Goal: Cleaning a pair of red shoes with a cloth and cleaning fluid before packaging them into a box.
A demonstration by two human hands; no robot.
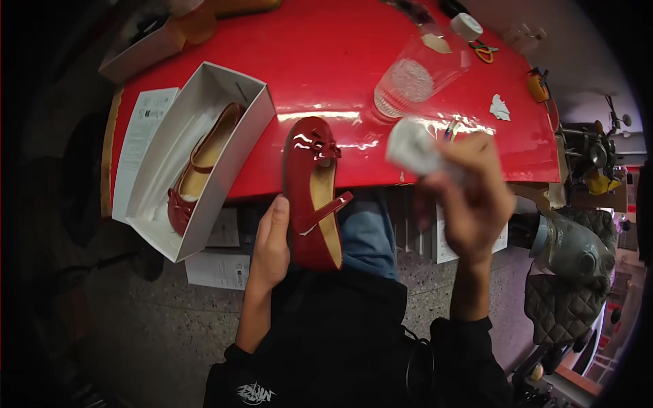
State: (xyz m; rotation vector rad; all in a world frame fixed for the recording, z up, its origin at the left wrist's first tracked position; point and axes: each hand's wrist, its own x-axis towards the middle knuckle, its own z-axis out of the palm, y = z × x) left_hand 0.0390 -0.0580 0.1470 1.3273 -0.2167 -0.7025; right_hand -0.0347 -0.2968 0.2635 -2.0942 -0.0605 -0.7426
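My left hand (273,238) grips a glossy dark red shoe (304,183) by its side, thumb on the outer wall. The shoe has a bow at the toe, a strap across and a tan insole, and is held upright over my lap, toe toward the table. In my right hand (473,194), raised to the right of the shoe and blurred by motion, is a crumpled white cloth or tissue (413,146); its exact kind is not clear. A matching red shoe (182,207) lies inside an open white shoebox (241,139) at the left.
On the red table (320,61) a clear plastic jar (408,81) lies behind the cloth, near a white cap (466,26). Scissors (483,51) and a white paper scrap (500,107) are at the right. A machine with a grey motor (578,248) stands beyond the table's right edge.
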